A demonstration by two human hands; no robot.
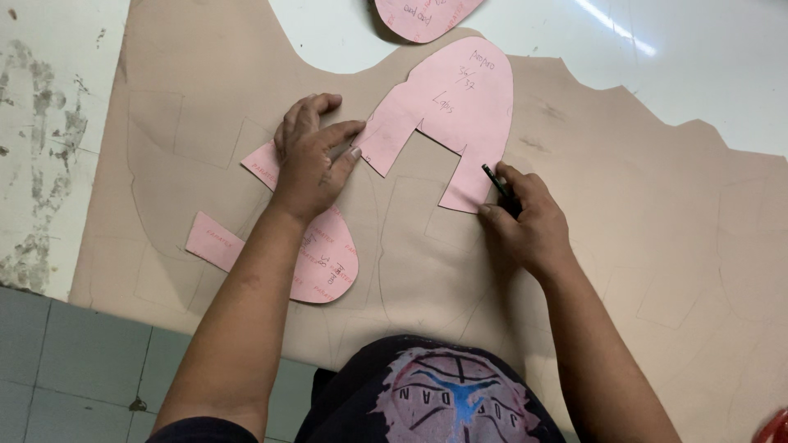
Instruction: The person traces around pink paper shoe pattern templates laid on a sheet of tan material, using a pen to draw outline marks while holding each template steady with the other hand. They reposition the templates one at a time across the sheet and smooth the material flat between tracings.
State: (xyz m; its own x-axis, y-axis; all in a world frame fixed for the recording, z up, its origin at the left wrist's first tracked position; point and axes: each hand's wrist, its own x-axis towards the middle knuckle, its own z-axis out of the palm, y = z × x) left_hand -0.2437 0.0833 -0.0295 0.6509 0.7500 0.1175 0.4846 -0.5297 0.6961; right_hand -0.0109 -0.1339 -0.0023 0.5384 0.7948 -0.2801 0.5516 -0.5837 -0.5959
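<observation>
Left hand (314, 156) lies open, pinning the pink pattern (455, 107) to the tan leather (657, 197); right hand (525, 221) pinches the pencil (495, 178), so press firmly and hug the edge.

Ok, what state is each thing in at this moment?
Left hand: flat, pressing the pink template.
Right hand: gripping a pencil, tip at the template's edge.
Pink template: lying flat on the tan sheet.
Tan sheet: spread flat, marked with traced outlines.
</observation>
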